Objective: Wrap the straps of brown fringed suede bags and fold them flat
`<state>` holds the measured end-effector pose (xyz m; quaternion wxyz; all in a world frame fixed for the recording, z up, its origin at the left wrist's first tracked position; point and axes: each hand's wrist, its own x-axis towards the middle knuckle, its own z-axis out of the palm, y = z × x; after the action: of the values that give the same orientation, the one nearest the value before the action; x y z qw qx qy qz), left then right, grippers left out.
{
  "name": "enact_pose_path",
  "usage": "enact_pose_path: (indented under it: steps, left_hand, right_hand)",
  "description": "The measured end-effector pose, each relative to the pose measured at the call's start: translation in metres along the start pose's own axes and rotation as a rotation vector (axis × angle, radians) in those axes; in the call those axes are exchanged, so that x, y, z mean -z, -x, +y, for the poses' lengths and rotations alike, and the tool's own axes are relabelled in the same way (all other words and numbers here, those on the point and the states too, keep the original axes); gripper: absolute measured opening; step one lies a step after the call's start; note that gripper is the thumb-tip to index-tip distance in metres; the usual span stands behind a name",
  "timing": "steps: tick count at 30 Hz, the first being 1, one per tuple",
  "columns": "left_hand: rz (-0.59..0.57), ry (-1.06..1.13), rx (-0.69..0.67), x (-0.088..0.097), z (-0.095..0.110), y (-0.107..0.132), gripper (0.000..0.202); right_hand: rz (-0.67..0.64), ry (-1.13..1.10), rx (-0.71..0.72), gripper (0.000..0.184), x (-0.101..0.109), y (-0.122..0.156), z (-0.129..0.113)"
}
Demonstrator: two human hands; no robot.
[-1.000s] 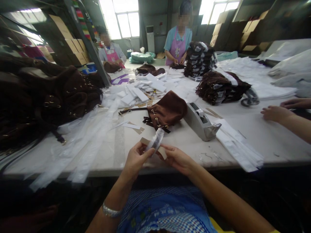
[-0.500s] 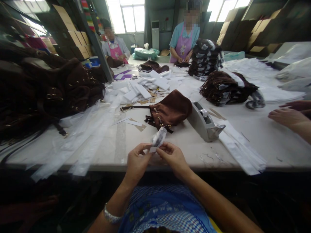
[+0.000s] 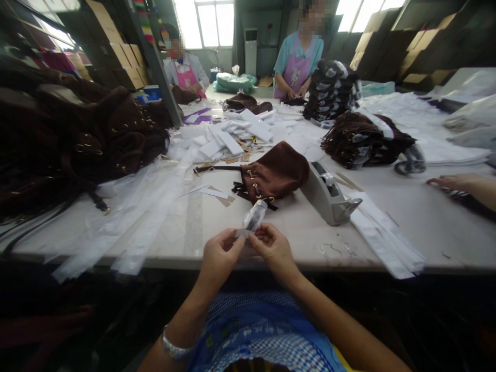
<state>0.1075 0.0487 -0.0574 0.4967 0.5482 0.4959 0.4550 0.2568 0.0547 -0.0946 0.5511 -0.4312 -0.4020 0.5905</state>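
Observation:
Both of my hands meet near the table's front edge. Between the fingertips of my left hand (image 3: 220,254) and my right hand (image 3: 276,253) is a small piece wrapped in clear plastic (image 3: 256,214), with something dark inside; I cannot make out what. A small pale tab (image 3: 242,233) at its lower end is pinched by both thumbs and forefingers. Just beyond my hands a brown drawstring bag (image 3: 276,173) lies on its side, its strap stretched to the left. A grey tape dispenser (image 3: 329,194) stands against the bag's right side.
Brown bags (image 3: 77,139) are heaped at the left. Clear plastic sleeves (image 3: 135,227) hang over the front edge. White packets (image 3: 228,137) lie mid-table. Bundled dark straps (image 3: 364,139) and white strips (image 3: 387,237) are at the right, near another person's hand (image 3: 457,182). Two people work across the table.
My fingers have tilted the pale tab and drawn closer over it, while the wrapped piece stays between them. At the right, the other person's hand has shifted and a dark item shows under it.

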Motion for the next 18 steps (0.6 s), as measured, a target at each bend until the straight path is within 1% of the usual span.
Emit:
enact_pose_path:
  steps: [2,4,6,9,12,15,18]
  left_hand:
    - [0.017,-0.053,-0.003,0.001,0.001,-0.002,0.02]
    - [0.031,-0.173,-0.039,0.002,0.002,-0.003,0.019]
    - [0.063,-0.355,-0.103,0.004,0.004,-0.003,0.018]
    - [0.146,-0.654,-0.216,0.004,0.005,-0.001,0.017]
    - [0.232,-0.865,-0.354,0.001,0.0,0.002,0.02]
    - [0.281,-0.961,-0.454,-0.007,-0.006,0.004,0.025]
    - [0.32,-0.977,-0.448,-0.016,-0.008,0.006,0.03]
  right_hand:
    - [0.011,0.021,0.0,0.033,0.0,0.001,-0.001]
    - [0.021,0.038,0.007,0.034,-0.001,0.003,-0.002]
    - [0.032,0.064,0.019,0.034,-0.002,0.004,-0.003]
    - [0.055,0.105,0.03,0.034,-0.005,0.004,-0.003]
    - [0.096,0.137,0.035,0.034,-0.011,0.003,-0.004]
    - [0.141,0.137,0.053,0.033,-0.017,0.001,-0.005]
    - [0.162,0.105,0.06,0.034,-0.021,-0.002,-0.008]
